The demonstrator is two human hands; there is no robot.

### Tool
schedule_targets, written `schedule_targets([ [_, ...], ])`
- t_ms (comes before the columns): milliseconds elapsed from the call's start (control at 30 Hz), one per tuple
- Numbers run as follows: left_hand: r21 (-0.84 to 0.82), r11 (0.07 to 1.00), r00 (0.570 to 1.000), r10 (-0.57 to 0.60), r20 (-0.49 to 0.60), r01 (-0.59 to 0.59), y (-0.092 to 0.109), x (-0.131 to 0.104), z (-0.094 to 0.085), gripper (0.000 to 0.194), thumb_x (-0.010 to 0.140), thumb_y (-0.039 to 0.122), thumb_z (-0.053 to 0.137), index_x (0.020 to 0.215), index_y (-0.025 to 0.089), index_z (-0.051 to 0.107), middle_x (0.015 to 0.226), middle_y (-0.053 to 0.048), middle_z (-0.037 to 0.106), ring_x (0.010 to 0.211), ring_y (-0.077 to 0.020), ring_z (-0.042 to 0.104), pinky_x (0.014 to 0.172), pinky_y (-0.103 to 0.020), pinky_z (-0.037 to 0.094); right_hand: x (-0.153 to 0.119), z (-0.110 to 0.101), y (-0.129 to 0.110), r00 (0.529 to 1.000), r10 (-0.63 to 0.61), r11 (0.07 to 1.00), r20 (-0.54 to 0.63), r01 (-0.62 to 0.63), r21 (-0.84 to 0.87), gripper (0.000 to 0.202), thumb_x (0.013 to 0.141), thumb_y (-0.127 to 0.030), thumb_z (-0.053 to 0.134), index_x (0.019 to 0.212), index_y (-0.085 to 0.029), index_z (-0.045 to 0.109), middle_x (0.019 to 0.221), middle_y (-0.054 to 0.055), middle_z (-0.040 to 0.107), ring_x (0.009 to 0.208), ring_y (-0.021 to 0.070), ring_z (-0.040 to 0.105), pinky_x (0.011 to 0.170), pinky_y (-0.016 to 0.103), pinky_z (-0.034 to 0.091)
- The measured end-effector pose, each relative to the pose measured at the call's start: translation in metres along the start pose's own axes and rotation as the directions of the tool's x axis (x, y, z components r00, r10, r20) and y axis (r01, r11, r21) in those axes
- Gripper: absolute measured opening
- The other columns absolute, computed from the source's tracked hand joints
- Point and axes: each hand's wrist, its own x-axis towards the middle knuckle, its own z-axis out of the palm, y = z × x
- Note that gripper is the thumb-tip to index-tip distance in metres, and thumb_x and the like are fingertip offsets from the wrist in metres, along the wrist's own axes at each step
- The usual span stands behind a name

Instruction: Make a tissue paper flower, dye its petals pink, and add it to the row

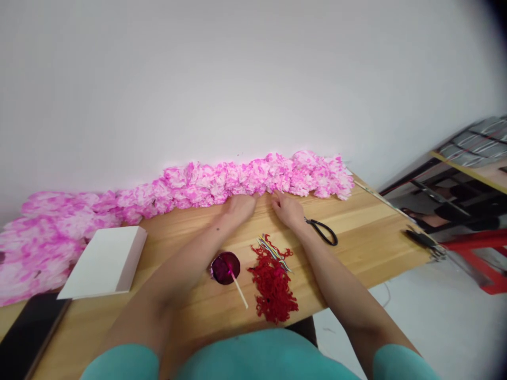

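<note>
A long bank of pink-and-white ruffled artificial flowers lies along the wall at the back of the wooden table. Both my hands reach to its front edge, a short gap apart. My left hand is turned back-up against the blossoms, and its fingertips are hidden. Beside it my right hand touches the flowers with its fingers bent; whatever they pinch is too small to make out. Between my forearms lie a heap of curly red strands, several thin pale sticks and a small bowl of dark magenta liquid.
A thin stick leans out of the bowl. Black-handled scissors or pliers lie by my right wrist. At left are a white paper stack and a dark flat object. Dark tools lie near the right edge, beside a red stool.
</note>
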Motion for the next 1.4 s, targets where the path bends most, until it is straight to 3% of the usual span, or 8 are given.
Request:
schedule_targets([
  [267, -0.013, 0.999, 0.999, -0.043, -0.028, 0.043, 0.000, -0.002, 0.004, 0.045, 0.099, 0.020, 0.032, 0.137, 0.015, 0.056, 0.097, -0.019, 0.074, 0.092, -0.0308, 0.072, 0.074, -0.036, 0.052, -0.001, -0.002, -0.003, 0.999, -0.039, 0.999, -0.016, 0.039, 0.009, 0.045, 0.100, -0.035, 0.041, 0.141, -0.023, 0.053, 0.108, 0.013, 0.075, 0.095, 0.0291, 0.070, 0.074, 0.033, 0.045],
  [500, -0.049, 0.998, 0.997, 0.039, -0.072, -0.043, 0.003, -0.004, -0.003, 0.042, 0.101, 0.028, 0.031, 0.122, 0.020, 0.067, 0.099, -0.014, 0.074, 0.090, -0.0257, 0.070, 0.075, -0.031, 0.049, 0.002, -0.018, 0.016, 0.988, -0.009, 0.987, -0.153, 0.033, 0.157, 0.038, 0.098, -0.034, 0.045, 0.129, -0.021, 0.064, 0.109, 0.008, 0.076, 0.097, 0.0256, 0.069, 0.077, 0.030, 0.045],
  [633, -0.066, 0.996, 0.996, 0.055, -0.076, -0.060, 0.002, 0.002, 0.000, 0.043, 0.101, 0.028, 0.033, 0.134, 0.027, 0.061, 0.101, -0.013, 0.075, 0.091, -0.0255, 0.071, 0.077, -0.032, 0.049, 0.007, -0.018, 0.014, 0.992, -0.104, 0.982, -0.076, 0.114, 0.152, 0.034, 0.098, -0.031, 0.047, 0.124, -0.024, 0.067, 0.109, 0.006, 0.076, 0.096, 0.0231, 0.069, 0.077, 0.028, 0.044],
  [800, -0.037, 0.999, 0.997, -0.030, -0.070, 0.027, -0.004, 0.005, 0.006, 0.042, 0.099, 0.025, 0.035, 0.126, 0.021, 0.066, 0.102, -0.015, 0.074, 0.094, -0.0277, 0.070, 0.077, -0.034, 0.051, 0.016, -0.011, -0.001, 0.985, -0.158, 0.987, 0.065, 0.157, 0.016, 0.034, 0.100, -0.030, 0.040, 0.118, -0.023, 0.068, 0.106, 0.008, 0.076, 0.093, 0.0222, 0.069, 0.074, 0.026, 0.043],
  [1033, -0.060, 0.997, 0.994, -0.055, -0.092, 0.050, -0.008, 0.006, 0.009, 0.040, 0.097, 0.024, 0.036, 0.119, 0.018, 0.069, 0.101, -0.016, 0.074, 0.095, -0.0299, 0.070, 0.076, -0.037, 0.052, 0.023, -0.006, -0.014, 0.998, -0.049, 0.997, 0.031, 0.051, -0.053, 0.041, 0.101, -0.032, 0.036, 0.137, -0.020, 0.051, 0.104, 0.013, 0.075, 0.091, 0.0287, 0.070, 0.071, 0.032, 0.044],
  [1200, -0.082, 0.995, 0.995, -0.064, -0.078, 0.058, -0.009, 0.006, 0.010, 0.040, 0.097, 0.023, 0.038, 0.120, 0.015, 0.069, 0.100, -0.016, 0.074, 0.093, -0.0289, 0.070, 0.076, -0.036, 0.052, 0.035, -0.003, -0.018, 0.999, -0.009, 0.999, 0.035, 0.011, -0.048, 0.035, 0.099, -0.032, 0.038, 0.126, -0.017, 0.056, 0.107, 0.015, 0.073, 0.096, 0.0292, 0.069, 0.073, 0.032, 0.045],
  [1400, -0.083, 0.995, 0.996, -0.062, -0.064, 0.056, -0.009, 0.006, 0.009, 0.042, 0.099, 0.026, 0.035, 0.116, 0.012, 0.070, 0.099, -0.018, 0.074, 0.093, -0.0303, 0.070, 0.077, -0.038, 0.053, 0.048, 0.000, -0.019, 0.999, -0.016, 1.000, 0.030, 0.016, -0.020, 0.028, 0.097, -0.030, 0.043, 0.112, -0.017, 0.062, 0.100, 0.012, 0.074, 0.088, 0.0248, 0.068, 0.067, 0.029, 0.041],
])
